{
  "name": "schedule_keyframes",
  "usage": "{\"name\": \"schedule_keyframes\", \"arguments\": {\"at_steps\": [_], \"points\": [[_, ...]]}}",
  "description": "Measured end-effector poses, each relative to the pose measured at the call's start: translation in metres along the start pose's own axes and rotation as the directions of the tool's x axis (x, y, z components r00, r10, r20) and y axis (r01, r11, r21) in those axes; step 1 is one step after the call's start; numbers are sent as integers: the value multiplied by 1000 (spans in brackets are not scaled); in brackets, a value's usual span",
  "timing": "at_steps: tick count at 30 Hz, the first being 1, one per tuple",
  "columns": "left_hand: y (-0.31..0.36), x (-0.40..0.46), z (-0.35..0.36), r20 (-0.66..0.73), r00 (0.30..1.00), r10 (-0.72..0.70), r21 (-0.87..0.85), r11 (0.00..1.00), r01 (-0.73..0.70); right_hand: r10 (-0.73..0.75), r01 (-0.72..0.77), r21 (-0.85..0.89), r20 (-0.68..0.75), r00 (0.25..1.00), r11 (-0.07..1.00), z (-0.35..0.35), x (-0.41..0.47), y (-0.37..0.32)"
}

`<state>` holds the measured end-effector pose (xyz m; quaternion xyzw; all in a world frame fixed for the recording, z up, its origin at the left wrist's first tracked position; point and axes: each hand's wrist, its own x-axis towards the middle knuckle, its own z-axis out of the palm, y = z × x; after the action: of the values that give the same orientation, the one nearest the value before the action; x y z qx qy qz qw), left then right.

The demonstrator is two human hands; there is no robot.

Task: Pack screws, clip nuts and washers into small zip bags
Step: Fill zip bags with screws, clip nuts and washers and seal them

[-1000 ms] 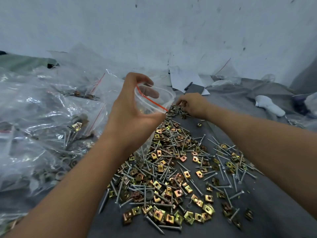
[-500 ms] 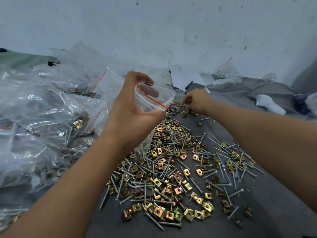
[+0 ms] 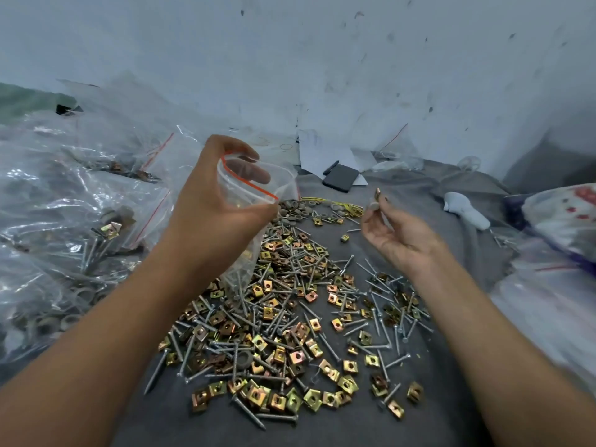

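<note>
My left hand (image 3: 213,214) holds a small clear zip bag (image 3: 254,201) with a red strip, its mouth spread open, above the pile; screws and a clip nut show inside it. My right hand (image 3: 396,233) is raised palm-up to the right of the bag and pinches a grey washer (image 3: 374,205) with a small brass piece (image 3: 378,192) at its fingertips. A heap of brass clip nuts (image 3: 290,346) and silver screws (image 3: 383,337) covers the grey cloth. Grey washers (image 3: 296,211) lie at the heap's far edge.
Filled clear zip bags (image 3: 74,227) pile up on the left. A black phone (image 3: 341,177) and white papers (image 3: 319,153) lie by the wall behind. A white object (image 3: 464,210) and more bags (image 3: 554,285) sit at the right.
My right hand has lifted off the washers at the far edge of the heap, turned palm-up and moved right with a washer pinched. The left hand still holds the bag open.
</note>
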<state>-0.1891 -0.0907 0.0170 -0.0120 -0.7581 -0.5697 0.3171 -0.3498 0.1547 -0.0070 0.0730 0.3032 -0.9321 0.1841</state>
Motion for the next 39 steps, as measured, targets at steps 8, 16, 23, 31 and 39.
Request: {"name": "schedule_keyframes", "arguments": {"at_steps": [8,16,23,31,39], "points": [[-1,-2,6,25,1000,3,-11,1000,-3,-121,81,-316,-110,987,945,-7,-27,5],[-6,-1,7,35,999,-19,-13,1000,20,-68,65,67,47,997,996,-1,-49,13],[-1,-4,10,25,999,-35,-63,997,37,20,-2,324,-52,998,946,11,-65,21],[3,-11,14,101,995,5,-58,998,1,-37,1,260,135,990,966,7,-82,28],[7,-36,49,338,938,81,136,982,-133,-68,-1,274,244,967,962,20,-97,33]]}}
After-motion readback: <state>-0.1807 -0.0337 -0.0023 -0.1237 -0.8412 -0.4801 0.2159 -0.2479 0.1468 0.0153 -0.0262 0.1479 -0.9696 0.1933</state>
